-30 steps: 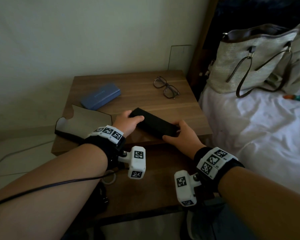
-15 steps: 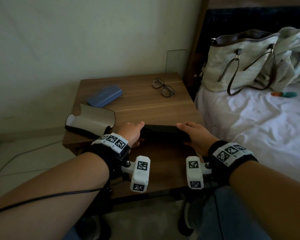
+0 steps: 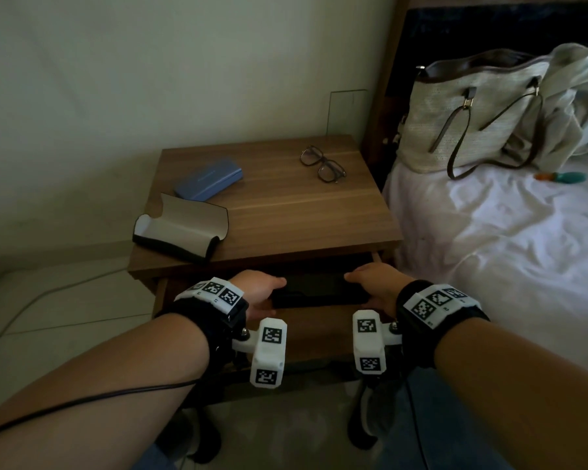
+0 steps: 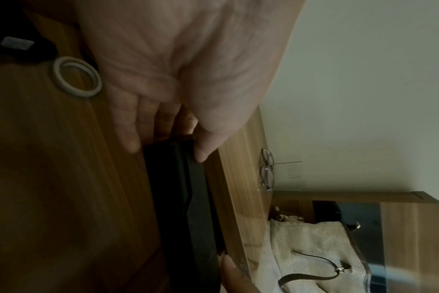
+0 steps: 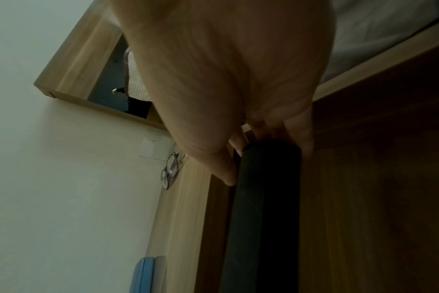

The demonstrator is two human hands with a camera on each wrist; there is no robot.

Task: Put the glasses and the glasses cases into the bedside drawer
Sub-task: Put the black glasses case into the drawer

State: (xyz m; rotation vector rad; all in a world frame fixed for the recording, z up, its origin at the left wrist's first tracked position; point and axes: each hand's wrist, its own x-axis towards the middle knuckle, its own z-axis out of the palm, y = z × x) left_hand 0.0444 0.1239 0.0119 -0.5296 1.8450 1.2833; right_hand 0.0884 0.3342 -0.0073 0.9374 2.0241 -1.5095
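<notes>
I hold the black case [image 3: 318,289] by its two ends at lower centre of the head frame, inside the open drawer [image 3: 314,329] below the desk [image 3: 286,212] top. My left hand [image 3: 257,290] pinches one end, thumb on top; my right hand [image 3: 375,283] pinches the other. The glasses [image 3: 322,163] lie at upper centre; the blue case [image 3: 208,178] and the open grey case [image 3: 180,226] sit left of them.

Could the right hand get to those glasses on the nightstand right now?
Probably not at once: the right hand and left hand both grip the black case. Nothing stands around the glasses, so once freed, likely yes.
</notes>
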